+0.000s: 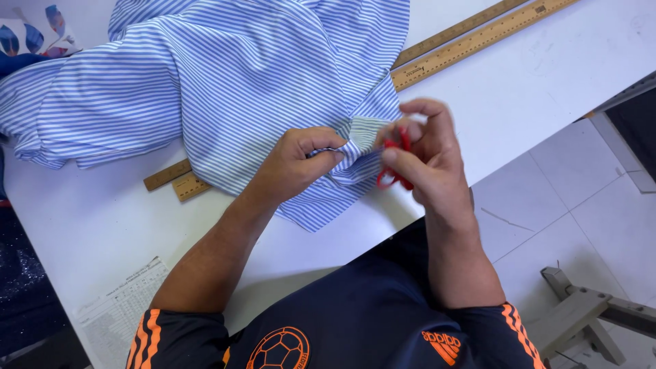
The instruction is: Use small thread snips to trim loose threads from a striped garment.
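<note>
A white bench (547,89) fills most of the view, running from the upper right corner down to the lower left, with a pale tiled floor (581,225) beyond its right edge. A blue and white striped shirt (225,75) lies bunched across the upper left part of the bench, one fold reaching toward the near edge. Two wooden rulers (471,41) lie side by side along the bench, passing under the shirt and showing again at its lower left side. A printed sheet (123,307) lies at the near left corner. A patterned cloth (34,34) shows at the far left corner.

The left hand (297,164) is clenched on a fold of the shirt near the near edge, thumb and fingers pinching the cloth. The right hand (427,154) grasps small red scissors (395,164), held just beside the pinched fold; whether the blades touch the cloth cannot be told. A wooden stool leg (581,307) stands on the floor at lower right.
</note>
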